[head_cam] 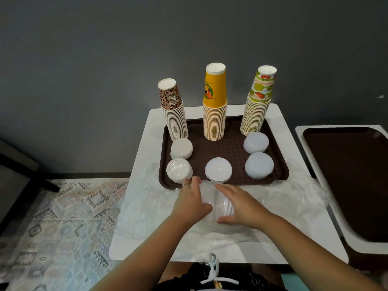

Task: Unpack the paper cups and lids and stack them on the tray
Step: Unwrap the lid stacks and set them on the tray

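A brown tray (pixel 220 150) holds three upside-down stacks of paper cups: leopard print (pixel 173 114), yellow (pixel 214 110) and fruit print (pixel 259 103). In front of them sit several piles of white lids, such as one at the near left (pixel 179 170), one in the middle (pixel 218 170) and one at the right (pixel 259 165). Just before the tray, a stack of lids (pixel 223 203) lies on its side inside a clear plastic bag (pixel 147 206). My left hand (pixel 192 201) grips one end of that stack, and my right hand (pixel 239 203) curls over the other end.
The tray stands on a small white table (pixel 147 131) against a dark grey wall. Crumpled clear plastic (pixel 304 190) spreads over the table's near half. A second brown tray (pixel 352 175) lies on another white table at the right. A patterned rug (pixel 63 223) covers the floor at the left.
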